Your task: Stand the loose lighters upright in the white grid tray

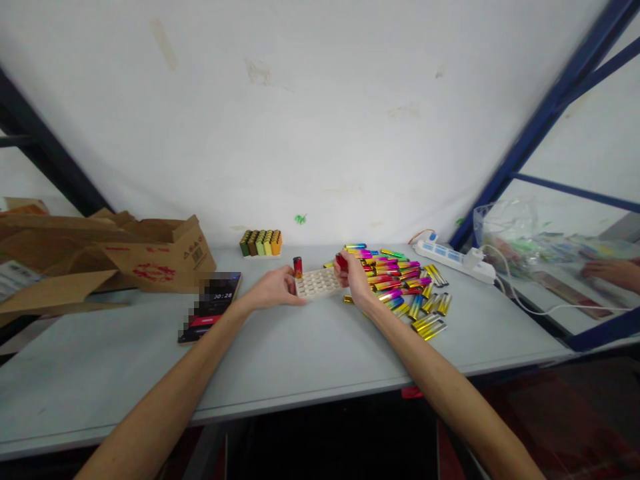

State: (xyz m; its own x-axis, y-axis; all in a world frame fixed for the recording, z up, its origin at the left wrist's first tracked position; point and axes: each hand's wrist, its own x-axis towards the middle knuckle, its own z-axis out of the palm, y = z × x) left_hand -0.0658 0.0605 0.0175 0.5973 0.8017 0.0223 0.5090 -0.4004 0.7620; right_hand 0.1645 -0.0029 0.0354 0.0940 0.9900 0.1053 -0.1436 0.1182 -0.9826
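A pale tray with rows of round holes (pixel 317 283) lies on the table. My left hand (pixel 278 287) grips its left end between thumb and fingers. One red cylinder (pixel 298 267) stands upright at the tray's back left corner. Over the tray's right end, my right hand (pixel 354 277) is closed around another red cylinder (pixel 341 261), mostly hidden by the fingers. Just right of that hand spreads a loose pile of shiny metallic cylinders (pixel 395 280) in yellow, pink, red, blue and green.
A block of upright green, brown and orange cylinders (pixel 261 243) stands by the wall. Left are open cardboard boxes (pixel 165 257) and a phone-like device (pixel 213 303). Right are a white power strip (pixel 455 260), blue frame posts (pixel 540 113) and another person's hand (pixel 613 272).
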